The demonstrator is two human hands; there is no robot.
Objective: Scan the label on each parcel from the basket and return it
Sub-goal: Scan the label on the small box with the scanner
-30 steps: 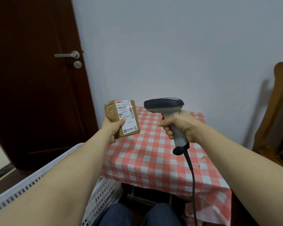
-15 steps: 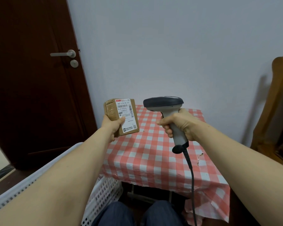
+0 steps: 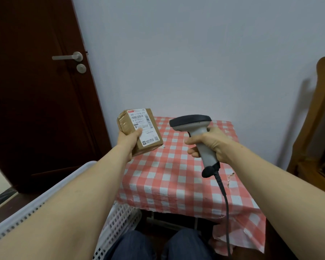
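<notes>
- The brown parcel (image 3: 139, 132) is held up in the air over the table's left edge, its white label (image 3: 143, 126) facing you.
- Your left hand (image 3: 129, 140) grips its lower left corner, thumb pressed on the label.
- Your right hand (image 3: 207, 143) is wrapped around the scanner (image 3: 197, 132) handle, head pointing left toward the parcel.
- Below lies the red checked tablecloth (image 3: 176, 177); the white basket (image 3: 120, 222) sits at lower left.
</notes>
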